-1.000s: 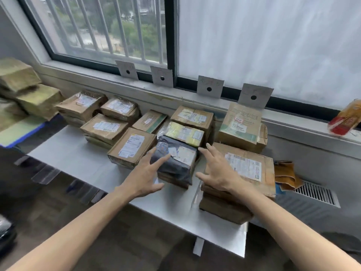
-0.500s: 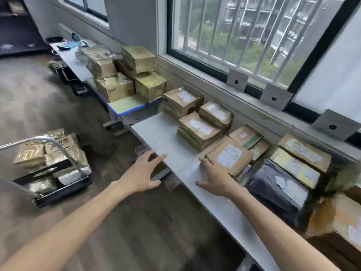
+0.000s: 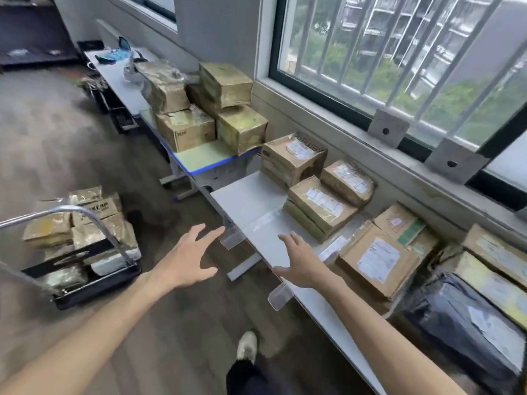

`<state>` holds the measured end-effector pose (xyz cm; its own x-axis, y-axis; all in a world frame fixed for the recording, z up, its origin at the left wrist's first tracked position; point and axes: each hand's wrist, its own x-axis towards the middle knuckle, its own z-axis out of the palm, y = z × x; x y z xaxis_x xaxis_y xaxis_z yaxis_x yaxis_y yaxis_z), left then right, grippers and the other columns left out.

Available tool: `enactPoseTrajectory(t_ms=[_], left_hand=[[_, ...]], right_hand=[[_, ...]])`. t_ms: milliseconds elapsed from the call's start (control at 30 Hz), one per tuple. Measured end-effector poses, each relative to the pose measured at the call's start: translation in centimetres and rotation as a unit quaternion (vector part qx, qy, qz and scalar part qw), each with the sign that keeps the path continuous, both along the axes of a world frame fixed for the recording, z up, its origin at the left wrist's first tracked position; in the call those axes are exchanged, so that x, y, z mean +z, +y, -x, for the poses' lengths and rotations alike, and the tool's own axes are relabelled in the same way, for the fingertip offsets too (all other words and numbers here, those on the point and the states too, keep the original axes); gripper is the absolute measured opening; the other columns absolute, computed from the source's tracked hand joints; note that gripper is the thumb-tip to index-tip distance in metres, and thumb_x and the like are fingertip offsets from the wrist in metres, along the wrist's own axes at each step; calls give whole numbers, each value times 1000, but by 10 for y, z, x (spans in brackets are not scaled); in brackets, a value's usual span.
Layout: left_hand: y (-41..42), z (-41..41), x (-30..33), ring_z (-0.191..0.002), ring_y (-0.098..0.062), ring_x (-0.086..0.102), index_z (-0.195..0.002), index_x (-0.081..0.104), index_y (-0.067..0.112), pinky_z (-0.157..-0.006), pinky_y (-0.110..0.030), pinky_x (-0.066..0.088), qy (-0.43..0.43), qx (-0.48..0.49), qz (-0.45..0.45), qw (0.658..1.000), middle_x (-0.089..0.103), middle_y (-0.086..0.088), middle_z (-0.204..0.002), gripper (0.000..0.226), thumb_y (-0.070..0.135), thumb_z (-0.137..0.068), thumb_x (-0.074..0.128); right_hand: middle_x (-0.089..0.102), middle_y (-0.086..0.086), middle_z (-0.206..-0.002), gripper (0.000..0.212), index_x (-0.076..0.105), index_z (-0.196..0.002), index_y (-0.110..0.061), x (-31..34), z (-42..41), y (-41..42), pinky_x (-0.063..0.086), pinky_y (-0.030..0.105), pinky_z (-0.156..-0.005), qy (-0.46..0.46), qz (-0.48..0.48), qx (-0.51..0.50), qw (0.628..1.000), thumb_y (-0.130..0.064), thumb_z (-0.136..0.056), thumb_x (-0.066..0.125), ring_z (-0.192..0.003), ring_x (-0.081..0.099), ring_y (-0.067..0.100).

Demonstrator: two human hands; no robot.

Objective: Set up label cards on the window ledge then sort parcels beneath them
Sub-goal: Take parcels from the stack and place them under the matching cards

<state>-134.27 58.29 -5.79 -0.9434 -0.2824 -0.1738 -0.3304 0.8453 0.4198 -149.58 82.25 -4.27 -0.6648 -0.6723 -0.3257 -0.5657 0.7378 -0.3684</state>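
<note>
Left hand (image 3: 186, 262) fingers spread, empty, over the floor, right hand (image 3: 303, 265) fingers spread, empty, above the white table (image 3: 251, 201), brown parcels (image 3: 322, 205) stacked alongside, two label cards (image 3: 388, 132) propped on the window ledge (image 3: 336, 129), cart (image 3: 85, 269) of parcels left.

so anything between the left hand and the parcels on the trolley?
Nothing visible. The left hand is open over bare floor, and the trolley parcels sit beyond it to the left. Only the trolley's metal handle arches over them, so reach under or around it.
</note>
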Motion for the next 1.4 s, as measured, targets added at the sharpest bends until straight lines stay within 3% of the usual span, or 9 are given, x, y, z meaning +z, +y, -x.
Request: enactPoseTrajectory(t_ms=[233, 467, 633, 800, 1033, 1233, 1400], left_hand=[[-52, 104, 3, -146, -26, 25, -152, 9, 52, -112, -40, 37, -16, -61, 17, 998, 12, -2, -161, 93, 42, -83, 71], [-96, 213, 3, -144, -27, 28, -151, 15, 53, -110, -38, 39, -27, -142, 9, 989, 15, -3, -160, 89, 42, -83, 71], [-109, 264, -3, -143, -24, 28, -151, 14, 52, -107, -37, 41, -30, -188, 0, 982, 16, -3, -159, 90, 39, -83, 71], [-121, 313, -14, -149, -26, 20, -153, 12, 52, -113, -38, 34, -37, -229, -15, 973, 11, -3, -163, 91, 38, -84, 72], [-150, 388, -35, -152, -24, 7, -153, 11, 52, -117, -37, 26, -52, -305, -31, 951, 3, -3, -165, 92, 33, -86, 72], [-210, 453, -49, -152, -27, 7, -154, 13, 49, -120, -38, 25, -60, -343, -27, 937, 4, -6, -165, 96, 28, -83, 74], [-237, 496, -59, -151, -30, 10, -155, 14, 45, -119, -41, 25, -54, -358, -25, 932, 7, -8, -165, 96, 29, -83, 75]], right_hand=[[3, 8, -168, 86, 16, -158, -20, -25, 77, -45, 21, 44, -123, -45, 11, -84, 995, -40, -92, 68, -154, 8, 29], [13, 6, -166, 85, 22, -157, -20, -29, 144, -85, 28, 43, -121, -65, 39, -162, 984, -37, -90, 70, -152, 16, 28], [33, 5, -151, 83, 29, -153, -21, -26, 171, -93, 37, 39, -114, -73, 44, -203, 975, -38, -84, 73, -140, 34, 27], [19, 8, -163, 86, 21, -158, -17, -29, 186, -99, 26, 37, -119, -85, 47, -249, 964, -38, -90, 69, -149, 23, 28], [24, 6, -161, 80, 22, -157, -13, -47, 196, -136, 26, 33, -118, -104, 63, -341, 932, -37, -93, 65, -147, 27, 23], [27, 3, -159, 79, 20, -157, -17, -47, 227, -191, 29, 32, -116, -110, 92, -417, 897, -36, -94, 64, -144, 31, 22], [16, -2, -164, 79, 16, -159, -19, -52, 244, -225, 22, 28, -117, -114, 98, -421, 894, -33, -96, 61, -149, 21, 18]])
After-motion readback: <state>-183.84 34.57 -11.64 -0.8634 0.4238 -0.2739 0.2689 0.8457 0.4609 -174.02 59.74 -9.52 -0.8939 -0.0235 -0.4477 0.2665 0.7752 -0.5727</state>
